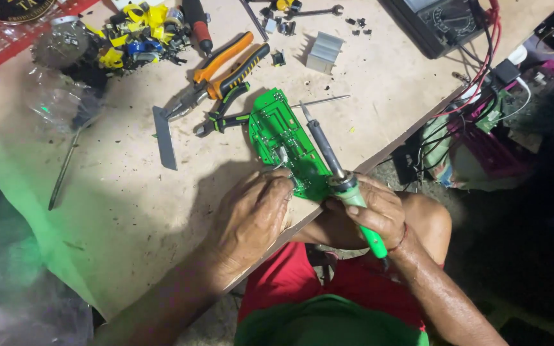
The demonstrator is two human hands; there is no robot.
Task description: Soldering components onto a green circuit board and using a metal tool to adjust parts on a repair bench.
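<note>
A green circuit board [283,138] lies on the wooden workbench [129,192] near its front edge. My left hand [254,214] presses down on the board's near end, fingers curled over it. My right hand [370,211] grips a soldering iron [328,157] by its green handle. Its dark shaft runs up and left along the board's right edge, tip pointing away from me. A thin metal rod [322,100] lies just beyond the tip.
Orange-handled pliers [216,70] and black-green cutters [222,115] lie behind the board. A flat metal blade [163,138], a finned heat sink [324,51], a multimeter [440,22] with red leads, and a pile of yellow parts [133,35] surround them. Tangled wires [456,128] hang off the right edge.
</note>
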